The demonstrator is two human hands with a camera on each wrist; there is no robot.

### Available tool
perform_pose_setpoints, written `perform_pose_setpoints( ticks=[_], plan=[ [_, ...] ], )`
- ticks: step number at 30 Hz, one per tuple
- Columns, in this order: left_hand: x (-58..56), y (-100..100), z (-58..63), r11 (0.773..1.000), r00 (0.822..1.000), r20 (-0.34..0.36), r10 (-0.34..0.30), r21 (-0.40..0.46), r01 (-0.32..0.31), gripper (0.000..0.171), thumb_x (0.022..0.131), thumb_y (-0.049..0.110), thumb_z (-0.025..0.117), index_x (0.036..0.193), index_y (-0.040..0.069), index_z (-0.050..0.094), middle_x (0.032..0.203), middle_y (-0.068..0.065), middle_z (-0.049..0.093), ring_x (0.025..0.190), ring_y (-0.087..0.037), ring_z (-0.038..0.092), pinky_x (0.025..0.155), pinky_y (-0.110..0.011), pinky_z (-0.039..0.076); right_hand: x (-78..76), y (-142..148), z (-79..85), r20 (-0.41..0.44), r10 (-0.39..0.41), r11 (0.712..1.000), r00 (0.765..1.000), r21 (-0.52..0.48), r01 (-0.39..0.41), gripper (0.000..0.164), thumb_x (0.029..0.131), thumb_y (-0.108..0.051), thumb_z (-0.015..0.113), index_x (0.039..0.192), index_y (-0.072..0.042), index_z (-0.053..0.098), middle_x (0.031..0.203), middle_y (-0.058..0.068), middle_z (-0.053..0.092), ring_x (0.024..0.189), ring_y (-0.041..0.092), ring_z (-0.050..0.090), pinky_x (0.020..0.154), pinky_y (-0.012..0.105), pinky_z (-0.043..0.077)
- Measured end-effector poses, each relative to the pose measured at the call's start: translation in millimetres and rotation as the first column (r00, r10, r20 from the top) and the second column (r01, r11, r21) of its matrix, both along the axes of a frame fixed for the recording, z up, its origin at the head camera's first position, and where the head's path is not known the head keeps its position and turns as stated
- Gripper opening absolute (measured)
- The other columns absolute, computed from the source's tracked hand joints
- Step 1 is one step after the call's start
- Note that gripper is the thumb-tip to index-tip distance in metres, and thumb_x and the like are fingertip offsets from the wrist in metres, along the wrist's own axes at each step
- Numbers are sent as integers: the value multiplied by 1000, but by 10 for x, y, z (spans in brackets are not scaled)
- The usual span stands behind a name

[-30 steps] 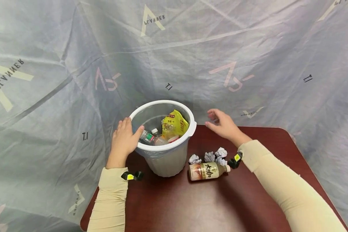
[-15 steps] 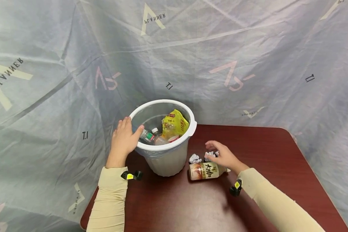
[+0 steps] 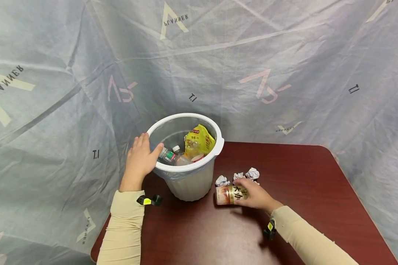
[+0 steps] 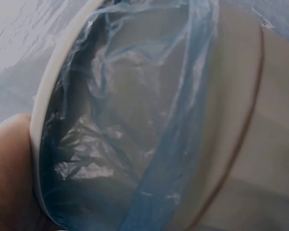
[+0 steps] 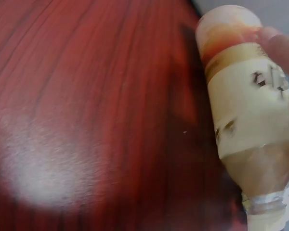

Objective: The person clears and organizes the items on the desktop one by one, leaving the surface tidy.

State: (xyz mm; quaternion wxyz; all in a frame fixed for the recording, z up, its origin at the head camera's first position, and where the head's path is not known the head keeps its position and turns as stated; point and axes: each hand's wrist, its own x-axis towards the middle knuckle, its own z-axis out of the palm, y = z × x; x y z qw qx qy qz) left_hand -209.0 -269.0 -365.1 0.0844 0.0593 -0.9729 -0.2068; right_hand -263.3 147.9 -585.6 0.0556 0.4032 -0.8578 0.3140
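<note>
Between the thumb and fingers of the right hand (image 3: 259,195), curled round it and parted by its width, a bottle (image 3: 223,195) lies on its side, base pointing toward the bin (image 3: 190,187). Its cream label bears dark characters, with a gold band and orange-red colouring nearer the base; the neck end sits under the palm. Just beyond these fingers lie crumpled paper balls (image 3: 252,173). The left hand (image 3: 140,156) rests on the bin's white rim, fingers nearly straight, thumb spread away.
</note>
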Motion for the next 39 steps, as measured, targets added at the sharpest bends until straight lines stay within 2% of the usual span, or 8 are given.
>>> perform_pose_setpoints(
  ticks=[4, 9, 17, 25, 33, 39],
  plan=[
    [7, -3, 4, 1000, 1000, 2, -2, 6, 2, 88, 104, 61, 36, 160, -4, 15, 165, -26, 15, 153, -45, 6, 118, -67, 12, 24, -3, -81, -23, 36, 998, 999, 57, -35, 62, 74, -37, 89, 125, -11, 64, 121, -1, 62, 112, 17, 60, 95, 41, 51],
    [2, -7, 4, 1000, 1000, 7, 0, 6, 0, 89, 103, 61, 36, 160, -4, 14, 166, -25, 14, 153, -44, 6, 118, -66, 12, 68, -18, -97, -11, 37, 998, 999, 46, -37, 60, 73, -35, 89, 123, -13, 64, 121, -1, 60, 109, 14, 57, 91, 39, 52],
    [-29, 8, -4, 1000, 1000, 6, 2, -15, -2, 90, 102, 64, 35, 160, -3, 16, 166, -24, 16, 153, -44, 7, 118, -67, 13, 20, -4, 38, -9, 50, 999, 999, -3, -50, 59, 72, -32, 89, 123, -14, 64, 119, -6, 59, 105, 12, 60, 88, 37, 54],
    [-23, 8, -16, 1000, 1000, 1, 11, -21, -11, 88, 103, 60, 37, 159, -4, 17, 165, -25, 17, 153, -44, 8, 118, -66, 14, -122, 117, 361, -45, 56, 997, 997, -52, -58, 59, 69, -30, 89, 119, -16, 63, 116, -6, 61, 100, 10, 58, 80, 31, 51],
    [-29, 17, -16, 1000, 1000, -13, 7, -14, -8, 88, 103, 59, 39, 159, -5, 17, 165, -25, 18, 153, -44, 9, 118, -66, 15, -298, 257, 816, -47, -1, 1000, 999, -10, 0, 59, 68, -29, 89, 119, -16, 63, 115, -6, 60, 92, 9, 56, 74, 30, 51],
    [-13, 4, -6, 1000, 1000, -14, 11, -26, -11, 86, 104, 58, 38, 159, -6, 19, 164, -26, 19, 153, -45, 10, 117, -67, 16, -461, 296, 1200, -90, -4, 999, 996, 49, 9, 59, 72, -32, 87, 122, -15, 62, 118, -2, 62, 96, 12, 59, 79, 36, 52]
  ],
)
